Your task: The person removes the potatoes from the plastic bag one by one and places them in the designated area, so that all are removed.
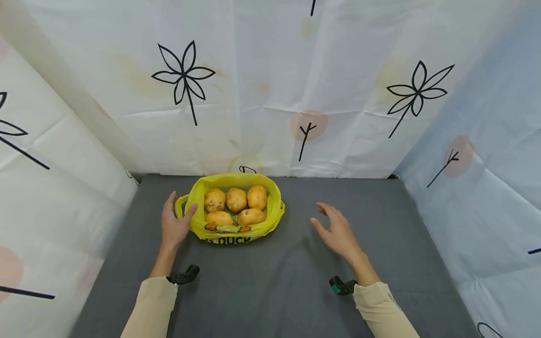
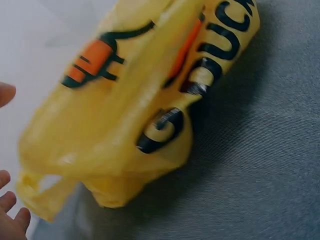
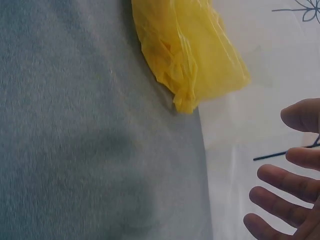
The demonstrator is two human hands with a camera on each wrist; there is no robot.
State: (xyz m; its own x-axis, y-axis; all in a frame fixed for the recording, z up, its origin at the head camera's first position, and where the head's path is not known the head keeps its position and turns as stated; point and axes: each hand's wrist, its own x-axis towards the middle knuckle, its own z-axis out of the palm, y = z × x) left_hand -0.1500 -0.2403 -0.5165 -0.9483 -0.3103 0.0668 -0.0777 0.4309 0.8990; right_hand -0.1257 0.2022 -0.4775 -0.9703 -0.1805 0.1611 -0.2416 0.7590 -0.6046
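Observation:
A yellow plastic bag (image 1: 272, 227) with dark lettering stands on the dark grey table, its mouth spread wide. Inside it lie several potatoes (image 1: 236, 200). At the bag's left side is my left hand (image 1: 174, 228), thumb and fingers apart, close to the loop handle (image 1: 179, 204). The left wrist view has the bag's printed side (image 2: 100, 135) large, with fingertips (image 2: 7, 201) at the left edge. To the right of the bag, my right hand (image 1: 338, 233) hovers with nothing in it. Its spread fingers (image 3: 285, 182) appear in the right wrist view, apart from the bag (image 3: 210, 60).
The grey table (image 1: 279, 291) runs back to a white patterned cloth (image 1: 253, 94) hung behind it. More cloth hangs along the left (image 1: 55, 211) and right (image 1: 477, 225) sides. Each wrist carries a black band device (image 1: 184, 275).

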